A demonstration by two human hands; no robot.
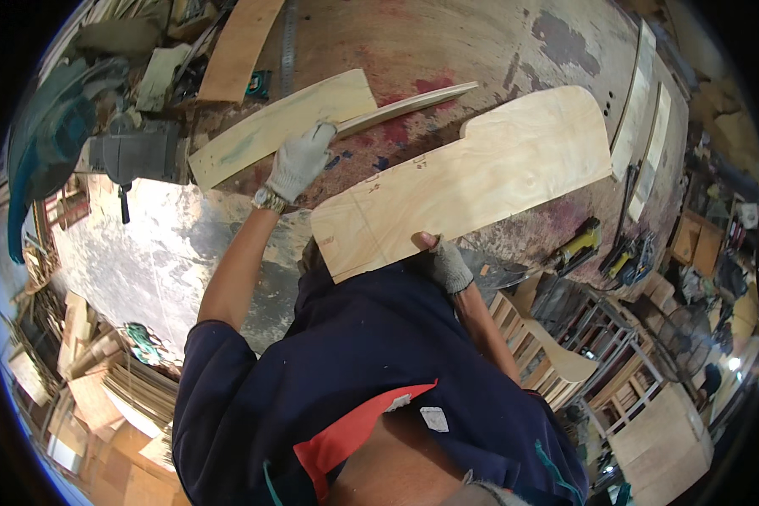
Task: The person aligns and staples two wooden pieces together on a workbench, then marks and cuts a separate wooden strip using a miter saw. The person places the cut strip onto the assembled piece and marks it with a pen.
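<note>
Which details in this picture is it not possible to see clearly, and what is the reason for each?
All in the head view:
- Right hand: its fingers are hidden beneath the large plywood board; the thumb shows on top.
- Left hand: its own gloved back hides the fingertips, so its hold on the thin wooden strip is unclear.
- Brown panel: cut off by the top edge.
- Wristwatch: dial too small to read.

Bright glare on floor [135, 253], bent edges, black corners
</note>
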